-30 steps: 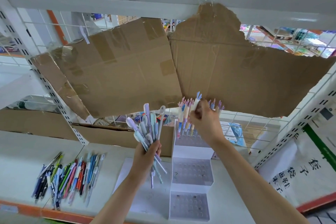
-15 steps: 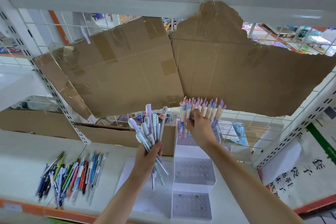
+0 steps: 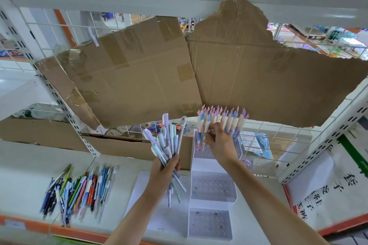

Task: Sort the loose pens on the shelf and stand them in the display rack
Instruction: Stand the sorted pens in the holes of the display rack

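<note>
A fanned bunch of pastel pens [image 3: 168,141] is clutched in the left hand [image 3: 163,173] at centre frame. A row of pens [image 3: 223,121] — standing in the display rack [image 3: 213,185] top tier — is pinched by the right hand [image 3: 220,143]. Loose pens [image 3: 79,191] lie on the shelf [image 3: 25,175], lower left.

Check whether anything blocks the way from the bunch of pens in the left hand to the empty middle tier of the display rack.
Nothing visible does. The left hand grips the bunch of pastel pens just left of the white display rack, whose middle tier lies open from above. The right hand works at the pens in the top tier, behind that path.
</note>
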